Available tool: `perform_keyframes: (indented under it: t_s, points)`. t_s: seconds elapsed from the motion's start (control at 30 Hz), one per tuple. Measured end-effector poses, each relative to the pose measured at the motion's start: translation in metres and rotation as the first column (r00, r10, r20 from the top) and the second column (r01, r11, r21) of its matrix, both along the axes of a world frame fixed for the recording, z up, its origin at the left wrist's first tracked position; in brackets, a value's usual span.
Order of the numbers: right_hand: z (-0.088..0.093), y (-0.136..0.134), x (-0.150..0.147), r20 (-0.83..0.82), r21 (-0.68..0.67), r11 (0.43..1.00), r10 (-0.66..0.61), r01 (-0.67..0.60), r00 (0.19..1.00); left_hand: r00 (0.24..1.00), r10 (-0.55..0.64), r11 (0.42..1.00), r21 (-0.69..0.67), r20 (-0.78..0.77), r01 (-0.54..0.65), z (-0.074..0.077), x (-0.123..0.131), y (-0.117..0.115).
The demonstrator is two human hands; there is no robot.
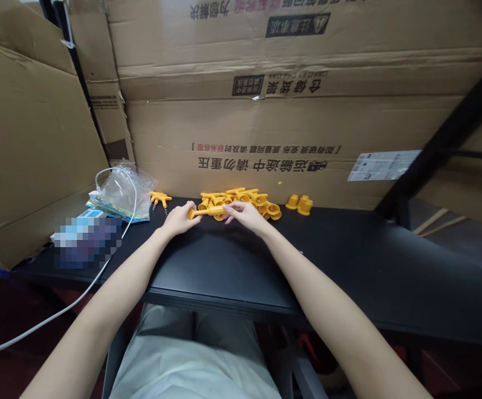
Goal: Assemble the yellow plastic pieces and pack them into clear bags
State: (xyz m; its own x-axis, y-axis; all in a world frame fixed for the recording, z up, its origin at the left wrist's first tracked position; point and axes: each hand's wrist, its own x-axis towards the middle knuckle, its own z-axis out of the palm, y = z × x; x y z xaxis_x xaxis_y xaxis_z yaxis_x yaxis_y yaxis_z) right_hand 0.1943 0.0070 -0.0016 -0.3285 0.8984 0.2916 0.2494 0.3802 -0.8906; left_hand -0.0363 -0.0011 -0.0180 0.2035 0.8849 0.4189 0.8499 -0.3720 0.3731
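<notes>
Both my hands hold a yellow plastic corkscrew (215, 210) level, just above the black tabletop. My left hand (178, 219) is closed on its left end. My right hand (246, 216) pinches its right end between thumb and fingers. Right behind them lies a heap of yellow corkscrew pieces (272, 209), with T-shaped handles and round, cup-like ends facing me. To the left are several yellow T-handles (160, 197) with metal spirals. Several loose yellow cup-shaped pieces (304, 205) stand to the right of the heap.
A clear plastic bag (120, 188) and a blue-and-white packet (85, 220), partly blurred, lie on the left. A white cable (75, 302) runs across them and off the table. Cardboard (241, 122) walls the back; a large box (33, 144) stands left. A black post (444, 133) slants up at right.
</notes>
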Motion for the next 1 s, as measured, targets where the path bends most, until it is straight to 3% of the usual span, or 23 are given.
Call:
perform_keyframes:
  t_s: [0.4,0.6,0.8,1.0]
  points:
    - [0.002,-0.002,-0.003,-0.047,0.064,0.998,0.028,-0.025,0.998,0.998,-0.023,1.0,0.01,0.064,0.023,0.0,0.001,0.0]
    - [-0.002,-0.003,-0.011,-0.057,-0.086,0.994,-0.067,0.062,0.996,0.993,-0.068,0.996,0.066,0.091,0.062,0.002,0.003,-0.003]
    - [0.003,-0.01,-0.017,-0.083,-0.135,0.985,-0.115,0.104,0.99,0.992,-0.069,0.996,0.069,0.103,0.062,0.001,0.003,-0.002]
    - [0.016,-0.022,-0.022,-0.023,-0.339,0.924,-0.197,0.177,0.98,0.993,-0.066,0.996,0.066,0.099,0.06,0.0,0.002,-0.001]
